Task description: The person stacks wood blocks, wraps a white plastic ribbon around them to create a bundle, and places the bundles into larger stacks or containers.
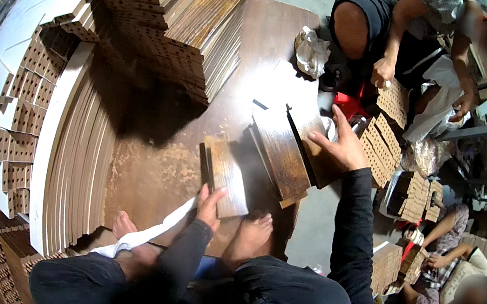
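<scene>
My left hand (209,207) is closed on the near end of a short brown wood-grain board (226,172), which stands tilted in front of my feet. A long white strip (164,224) runs from beside that hand down toward my left leg; whether the fingers also hold it, I cannot tell. My right hand (348,145) is open, thumb and fingers spread, at the right side of a dark brown board (320,149). Left of it, more wood-grain boards (281,158) lean together, with a dark gap between the two groups. Strong glare washes out their far ends.
Tall stacks of drilled boards (192,34) and upright panels (79,150) stand on the brown work surface (157,166) at left. A crumpled white bag (311,52) lies at the far edge. At right, co-workers sit beside bundles of drilled blocks (381,143); one person's hand (384,71) is near them.
</scene>
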The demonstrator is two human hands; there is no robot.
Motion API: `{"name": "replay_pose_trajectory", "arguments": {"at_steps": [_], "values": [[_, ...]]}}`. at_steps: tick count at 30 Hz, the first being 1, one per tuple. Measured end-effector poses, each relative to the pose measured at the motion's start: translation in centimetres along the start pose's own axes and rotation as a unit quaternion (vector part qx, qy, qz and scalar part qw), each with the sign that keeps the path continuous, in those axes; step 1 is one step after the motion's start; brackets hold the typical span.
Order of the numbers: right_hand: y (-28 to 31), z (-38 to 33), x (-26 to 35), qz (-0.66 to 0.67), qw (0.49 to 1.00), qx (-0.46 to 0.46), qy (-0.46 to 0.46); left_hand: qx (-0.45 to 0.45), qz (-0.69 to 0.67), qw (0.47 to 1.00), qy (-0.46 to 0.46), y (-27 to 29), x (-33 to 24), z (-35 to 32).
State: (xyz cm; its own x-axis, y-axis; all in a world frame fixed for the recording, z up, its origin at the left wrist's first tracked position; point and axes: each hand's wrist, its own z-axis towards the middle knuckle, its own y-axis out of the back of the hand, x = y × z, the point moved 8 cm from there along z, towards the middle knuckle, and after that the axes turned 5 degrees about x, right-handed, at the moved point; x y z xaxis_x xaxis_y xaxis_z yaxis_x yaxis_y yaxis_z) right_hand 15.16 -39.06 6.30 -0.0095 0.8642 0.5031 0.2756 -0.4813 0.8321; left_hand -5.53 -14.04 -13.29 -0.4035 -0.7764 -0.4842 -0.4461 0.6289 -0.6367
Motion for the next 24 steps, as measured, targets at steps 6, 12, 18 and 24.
{"name": "replay_pose_trajectory", "arguments": {"at_steps": [6,12,18,24], "values": [[-6.2,-1.9,-2.6,0.431,0.868,0.226,-0.102,-0.079,0.250,0.961,-0.088,-1.2,1.2,4.0],[-6.6,-2.0,-1.5,0.464,0.838,0.246,-0.149,-0.139,0.601,0.763,-0.191,-3.2,-2.0,2.8],[-7.5,-1.9,-5.7,0.442,0.841,0.247,-0.192,-0.030,0.752,0.652,-0.096,-6.1,-1.5,2.7],[-7.6,-2.1,-4.2,0.471,0.827,0.235,-0.198,-0.005,0.541,0.790,-0.288,-10.5,-8.0,1.4]]}}
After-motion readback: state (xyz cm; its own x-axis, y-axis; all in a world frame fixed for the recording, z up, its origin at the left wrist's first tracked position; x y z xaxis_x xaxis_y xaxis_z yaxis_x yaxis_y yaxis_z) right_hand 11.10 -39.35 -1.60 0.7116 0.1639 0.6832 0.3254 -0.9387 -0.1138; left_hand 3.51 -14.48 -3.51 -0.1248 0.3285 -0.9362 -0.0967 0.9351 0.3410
